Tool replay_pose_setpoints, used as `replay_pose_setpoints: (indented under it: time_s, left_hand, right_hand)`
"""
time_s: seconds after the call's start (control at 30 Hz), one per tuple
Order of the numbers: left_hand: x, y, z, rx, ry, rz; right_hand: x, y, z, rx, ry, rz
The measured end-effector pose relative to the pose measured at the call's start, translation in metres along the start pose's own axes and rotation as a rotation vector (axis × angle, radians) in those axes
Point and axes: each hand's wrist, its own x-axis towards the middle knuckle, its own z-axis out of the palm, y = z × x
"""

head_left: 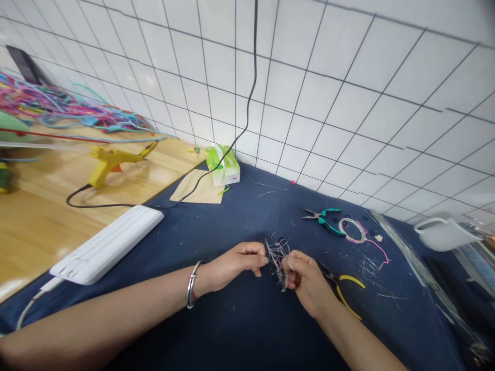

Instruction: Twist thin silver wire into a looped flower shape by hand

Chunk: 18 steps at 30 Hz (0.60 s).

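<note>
Near the middle of the dark blue cloth, my right hand (303, 273) is closed around part of a tangled bundle of thin clear strands (277, 260). My left hand (243, 262), with a silver bangle (192, 286) on its wrist, is closed in a pinch at the left side of the bundle. Whatever sits between its fingertips is too fine to make out. Yellow-handled pliers (350, 286) lie just right of my right hand, their jaws partly hidden behind it. Farther back rest teal-handled needle-nose pliers (327, 220).
A coil of clear line (352, 230) lies at the right, near a white mug (444, 233). On the left are a white power strip (108, 245) and a yellow glue gun (112, 162). A black cord (249, 98) hangs before the tiled wall, near a green tissue pack (223, 164).
</note>
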Motion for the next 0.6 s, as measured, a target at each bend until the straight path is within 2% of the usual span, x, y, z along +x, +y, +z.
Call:
replay_pose_setpoints:
  time_s: [0.17,0.3,0.4,0.5,0.6]
  left_hand:
    - [0.0,-0.001,-0.003,-0.126,-0.053,0.016]
    - [0.0,0.0,-0.001,-0.196,-0.043,0.026]
    - [-0.001,-0.002,0.005,-0.275,-0.035,-0.003]
    - [-0.001,-0.005,0.011,-0.332,-0.02,-0.021]
    - [-0.002,-0.008,0.013,-0.375,0.021,-0.017]
  right_hand:
    - [-0.003,0.0,0.002,0.016,-0.026,0.011]
    - [-0.003,0.002,0.004,-0.004,-0.047,0.019]
    - [-0.001,0.003,0.007,-0.253,0.011,-0.041]
    - [0.0,0.0,0.012,-0.641,0.099,-0.193]
    - [-0.003,-0.005,0.017,-0.87,0.142,-0.303]
